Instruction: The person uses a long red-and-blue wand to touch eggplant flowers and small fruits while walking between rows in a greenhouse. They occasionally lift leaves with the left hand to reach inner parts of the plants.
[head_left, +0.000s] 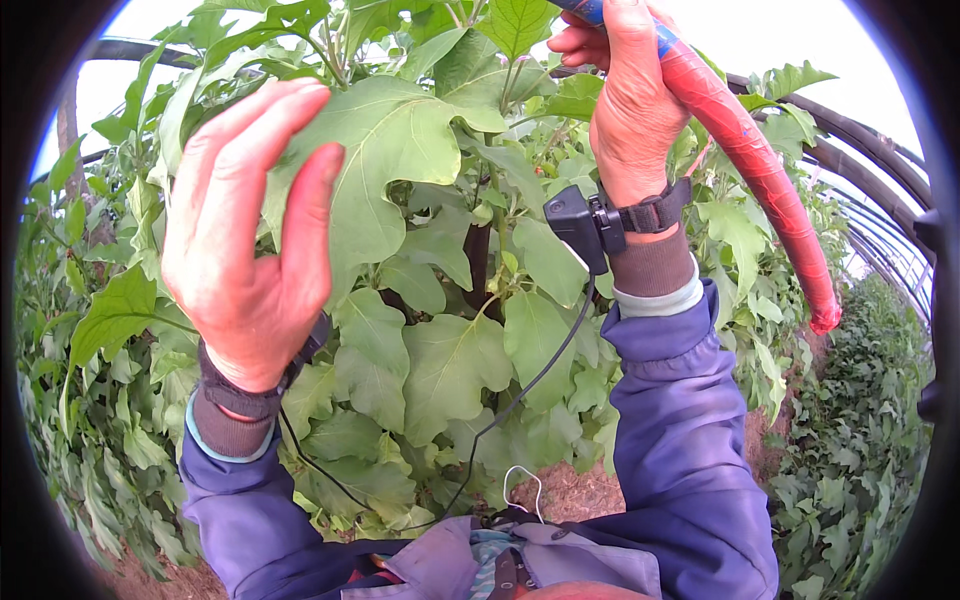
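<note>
My left hand (244, 232) is raised in front of the eggplant plants, its fingers curved, the thumb held apart and nothing visible between them. Just right of its fingertips spreads a broad lobed eggplant leaf (390, 135); whether they touch I cannot tell. My right hand (637, 97), at the top right, is wrapped around a curved handle or tube (750, 150) covered in red and blue tape. Its red end hangs down to the right, while the other end runs out past the top edge. Between my hands, a dark purple eggplant (478, 259) hangs partly hidden by leaves.
Dense foliage (457, 367) fills the space before me. Black cables (517, 397) run from the wrist-mounted cameras (576, 225) to my waist. Curved greenhouse ribs (862, 172) arch behind the plants. Bare soil (581, 491) shows below, and another planted row (847, 435) lies to the right.
</note>
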